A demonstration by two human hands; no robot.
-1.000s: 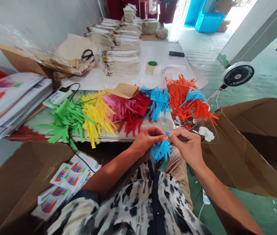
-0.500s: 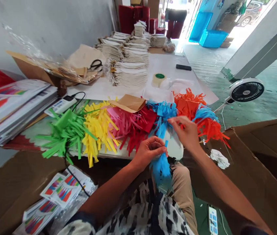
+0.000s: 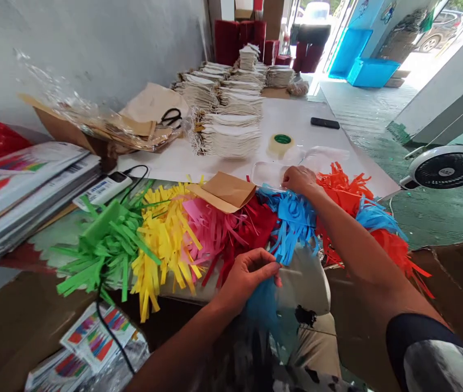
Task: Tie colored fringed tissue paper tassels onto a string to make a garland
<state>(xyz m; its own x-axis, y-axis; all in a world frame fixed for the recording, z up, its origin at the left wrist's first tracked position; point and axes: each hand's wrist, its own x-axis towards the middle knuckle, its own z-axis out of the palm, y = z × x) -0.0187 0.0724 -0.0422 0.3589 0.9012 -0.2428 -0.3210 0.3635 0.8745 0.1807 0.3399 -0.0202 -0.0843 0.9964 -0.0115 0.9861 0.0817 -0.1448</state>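
- Printed packs are lying in a pile at the far left of the tabletop.
- A white device is lying just beside the pile, a black cable looping from its far end.
- A green fringe is spilling its strips over the near edge.
- A yellow fringe is lying against it, also hanging over the edge.
- Scissors are resting farther back, on brown paper.
- A pink fringe is lying next, partly under an envelope.
- White stacks are standing behind, in rows.
- The left hand is holding a blue tassel; its grip is pinching the top between thumb and fingers, and the blurred strips are hanging below, in front of the near edge.
- A red fringe is lying beyond this hand.
- A clear tray is sitting behind the fringes, near a tape roll.
- A blue fringe is lying just before the tray.
- The right hand is covering the tray's near right corner, fingers bending down; the fingertips are hiding, so whether its grip is pinching anything, I cannot tell.
- An orange fringe is lying beside the right forearm.
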